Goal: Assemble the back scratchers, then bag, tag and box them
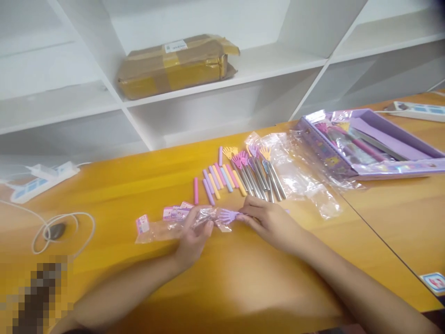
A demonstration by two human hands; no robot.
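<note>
Left hand (195, 234) pinches clear plastic wrapper (222, 226); right hand (266, 218) pinches purple hand-shaped scratcher (228, 215) just below its fingers.

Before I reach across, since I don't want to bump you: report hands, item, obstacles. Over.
Left hand pinching clear wrapper. Right hand fingers closed on purple hand-shaped piece. Metal rods and coloured sticks just beyond.
</note>
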